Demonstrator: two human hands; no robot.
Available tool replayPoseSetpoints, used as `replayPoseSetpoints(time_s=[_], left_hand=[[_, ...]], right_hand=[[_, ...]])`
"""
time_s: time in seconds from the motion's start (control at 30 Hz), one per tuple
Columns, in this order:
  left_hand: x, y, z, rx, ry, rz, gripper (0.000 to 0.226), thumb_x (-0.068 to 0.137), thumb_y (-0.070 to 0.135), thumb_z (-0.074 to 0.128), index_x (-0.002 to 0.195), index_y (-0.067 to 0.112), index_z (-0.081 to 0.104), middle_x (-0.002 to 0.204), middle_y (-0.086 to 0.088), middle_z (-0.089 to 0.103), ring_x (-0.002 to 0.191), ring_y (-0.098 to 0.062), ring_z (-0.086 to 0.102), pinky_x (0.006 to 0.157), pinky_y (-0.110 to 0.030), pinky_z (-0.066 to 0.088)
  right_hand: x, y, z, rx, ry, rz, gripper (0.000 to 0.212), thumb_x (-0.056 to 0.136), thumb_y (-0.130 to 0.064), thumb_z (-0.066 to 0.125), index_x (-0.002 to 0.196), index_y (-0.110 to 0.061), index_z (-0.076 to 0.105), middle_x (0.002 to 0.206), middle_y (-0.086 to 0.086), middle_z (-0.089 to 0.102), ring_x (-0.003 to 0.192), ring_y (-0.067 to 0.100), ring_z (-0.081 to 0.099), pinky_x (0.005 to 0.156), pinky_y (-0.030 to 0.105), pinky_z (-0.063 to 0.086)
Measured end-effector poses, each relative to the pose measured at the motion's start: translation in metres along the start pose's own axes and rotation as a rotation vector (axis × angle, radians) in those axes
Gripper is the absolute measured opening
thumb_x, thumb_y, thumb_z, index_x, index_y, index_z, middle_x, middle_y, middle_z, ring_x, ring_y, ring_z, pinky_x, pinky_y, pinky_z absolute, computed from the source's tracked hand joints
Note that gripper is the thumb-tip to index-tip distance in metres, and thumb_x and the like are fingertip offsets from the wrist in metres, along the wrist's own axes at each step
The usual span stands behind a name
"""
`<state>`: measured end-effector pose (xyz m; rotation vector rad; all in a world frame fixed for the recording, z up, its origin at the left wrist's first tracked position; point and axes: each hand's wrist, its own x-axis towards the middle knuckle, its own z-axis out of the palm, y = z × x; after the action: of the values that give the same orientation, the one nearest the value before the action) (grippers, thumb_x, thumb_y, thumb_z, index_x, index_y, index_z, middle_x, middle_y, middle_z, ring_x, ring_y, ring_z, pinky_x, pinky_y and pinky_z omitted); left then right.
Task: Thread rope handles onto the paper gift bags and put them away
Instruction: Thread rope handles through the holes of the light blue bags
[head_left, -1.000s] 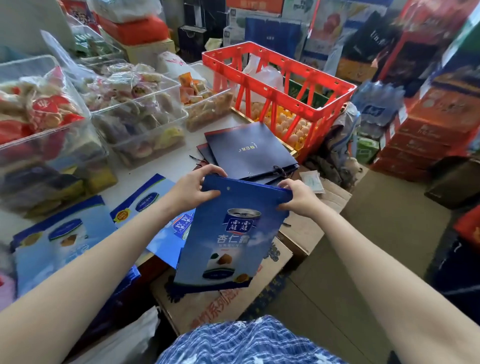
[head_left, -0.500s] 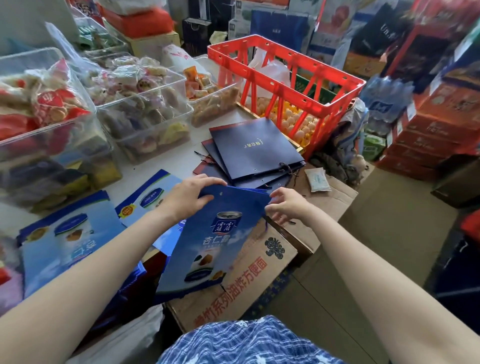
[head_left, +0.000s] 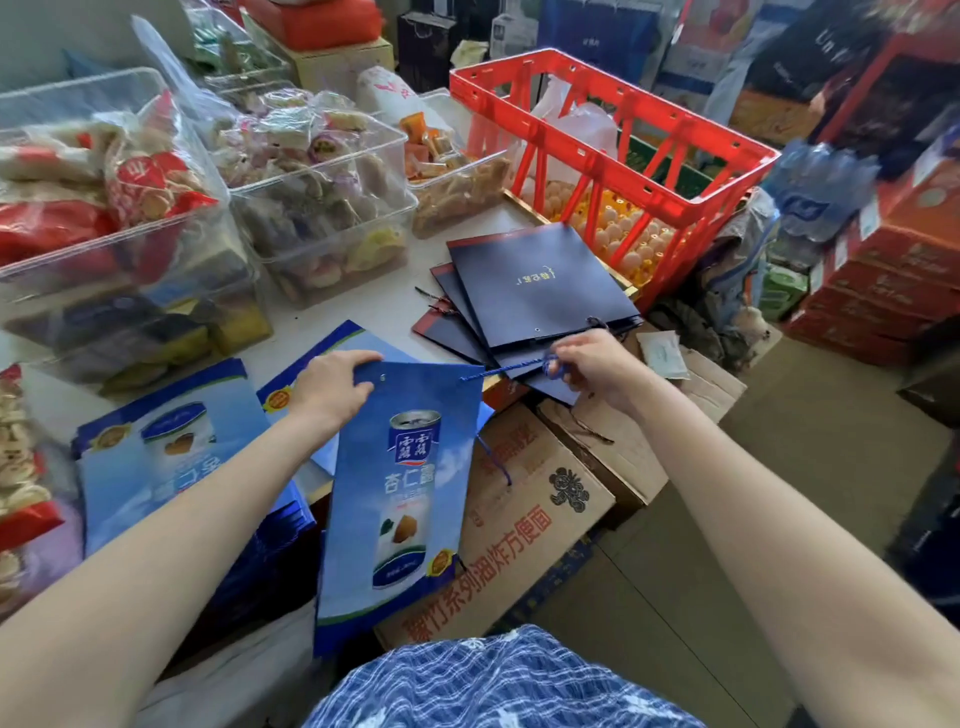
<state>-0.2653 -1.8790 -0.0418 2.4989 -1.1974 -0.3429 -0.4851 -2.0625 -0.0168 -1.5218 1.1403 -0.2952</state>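
Head view: right hand now pinches blue rope, drawn taut from blue bag; left hand grips bag top. Threading under way.

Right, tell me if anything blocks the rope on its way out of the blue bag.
Nothing visible does. The right hand pulls the rope taut from the blue bag over open space; the left hand grips the other corner.

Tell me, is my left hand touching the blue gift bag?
Touching: the head view shows the left hand gripping the top edge of the blue gift bag.
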Motion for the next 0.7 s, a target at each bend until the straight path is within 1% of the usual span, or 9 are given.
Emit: replayPoseSetpoints(time_s=[0.07,0.17,0.27,0.33,0.4,0.5,0.57,0.63,0.7], left_hand=[[0.001,-0.002,0.008,-0.014,-0.025,0.000,0.040,0.088,0.014,0.058,0.126,0.027,0.057,0.126,-0.007,0.060,0.114,-0.029,0.054,0.086,-0.034,0.043],[0.003,0.009,0.017,-0.003,-0.037,0.050,0.040,0.089,0.013,0.057,0.128,0.025,0.056,0.127,-0.007,0.059,0.115,-0.029,0.053,0.088,-0.036,0.043],[0.007,0.020,0.022,0.012,-0.063,0.107,0.041,0.090,0.013,0.056,0.130,0.023,0.055,0.124,-0.010,0.060,0.112,-0.030,0.054,0.089,-0.036,0.042],[0.004,0.029,0.024,0.025,-0.080,0.167,0.042,0.092,0.014,0.055,0.132,0.024,0.053,0.120,-0.010,0.059,0.108,-0.032,0.055,0.086,-0.037,0.042],[0.002,0.035,0.024,0.034,-0.091,0.241,0.042,0.093,0.013,0.053,0.133,0.026,0.052,0.121,-0.006,0.054,0.103,-0.032,0.057,0.084,-0.040,0.046],[0.001,0.036,0.024,0.086,-0.094,0.291,0.038,0.092,0.010,0.054,0.129,0.017,0.053,0.127,-0.004,0.049,0.098,-0.035,0.058,0.084,-0.043,0.048],[0.001,0.033,0.022,0.094,-0.075,0.250,0.030,0.090,0.013,0.057,0.120,0.008,0.055,0.126,-0.006,0.048,0.096,-0.036,0.058,0.083,-0.044,0.047],[0.002,0.030,0.020,0.078,-0.028,0.227,0.025,0.089,0.018,0.060,0.109,0.003,0.059,0.124,-0.008,0.048,0.105,-0.033,0.052,0.086,-0.042,0.043],[0.004,0.030,0.017,0.103,0.024,0.297,0.023,0.087,0.021,0.064,0.099,0.002,0.064,0.123,-0.006,0.051,0.116,-0.028,0.042,0.092,-0.040,0.034]], right_hand=[[-0.008,-0.015,-0.009,0.169,-0.043,-0.072,0.024,0.094,0.003,0.044,0.111,0.006,0.060,0.066,0.006,0.056,0.041,0.003,0.045,0.045,0.014,0.033],[-0.022,-0.034,-0.017,0.449,-0.183,-0.128,0.017,0.095,-0.005,0.048,0.100,-0.005,0.064,0.066,0.000,0.062,0.054,0.006,0.054,0.055,0.017,0.037],[-0.031,-0.050,-0.020,0.482,-0.200,-0.183,0.017,0.097,-0.006,0.046,0.103,-0.001,0.062,0.077,0.003,0.072,0.061,0.008,0.060,0.058,0.016,0.045],[-0.034,-0.052,-0.021,0.395,-0.210,-0.214,0.019,0.095,-0.006,0.050,0.109,0.003,0.059,0.095,0.009,0.072,0.077,0.012,0.066,0.067,0.017,0.051],[-0.036,-0.048,-0.018,0.302,-0.229,-0.233,0.019,0.095,-0.001,0.048,0.112,0.003,0.056,0.104,0.011,0.068,0.087,0.015,0.066,0.074,0.019,0.053],[-0.035,-0.037,-0.007,0.079,-0.166,-0.264,0.016,0.098,-0.005,0.044,0.100,-0.001,0.060,0.089,0.012,0.069,0.065,0.008,0.062,0.062,0.017,0.049],[-0.033,-0.030,-0.002,-0.142,-0.119,-0.300,0.017,0.095,-0.010,0.051,0.091,-0.003,0.066,0.073,0.004,0.066,0.056,0.004,0.054,0.058,0.019,0.044],[-0.028,-0.020,0.004,-0.460,-0.116,-0.341,0.018,0.091,-0.014,0.058,0.087,-0.004,0.071,0.070,-0.001,0.061,0.070,0.008,0.054,0.068,0.024,0.042],[-0.028,-0.011,0.014,-0.663,-0.151,-0.392,0.018,0.089,-0.017,0.060,0.088,-0.005,0.074,0.075,-0.002,0.057,0.084,0.013,0.051,0.070,0.018,0.037]])
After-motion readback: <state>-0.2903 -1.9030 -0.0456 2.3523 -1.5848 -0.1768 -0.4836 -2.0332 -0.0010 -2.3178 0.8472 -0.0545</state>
